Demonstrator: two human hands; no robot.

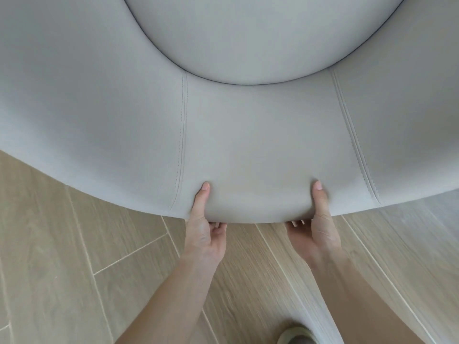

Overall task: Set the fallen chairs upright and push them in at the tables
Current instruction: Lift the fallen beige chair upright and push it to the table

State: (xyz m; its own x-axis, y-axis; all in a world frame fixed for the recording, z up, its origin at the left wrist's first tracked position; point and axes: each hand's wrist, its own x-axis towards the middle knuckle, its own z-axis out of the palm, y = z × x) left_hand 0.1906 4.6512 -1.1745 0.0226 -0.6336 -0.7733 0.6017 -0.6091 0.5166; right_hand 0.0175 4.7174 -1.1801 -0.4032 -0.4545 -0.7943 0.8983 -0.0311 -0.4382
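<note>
Left hand: the left hand [205,234] gripped the near rim of the pale grey, round-backed upholstered chair [248,135], with the thumb flat on the fabric and the fingers curled underneath.
Right hand: the right hand [315,234] clasped the same rim in the same way. The two hands were apart, both between two stitched seams.
Chair: it filled the upper view straight ahead of the hands, its round grey seat cushion [260,33] beyond the curved back.
Edges and room: light wood-plank floor [74,244] showed below the rim, on both sides of the arms.
Foot: a pale shoe [295,335] sat at the bottom edge.
</note>
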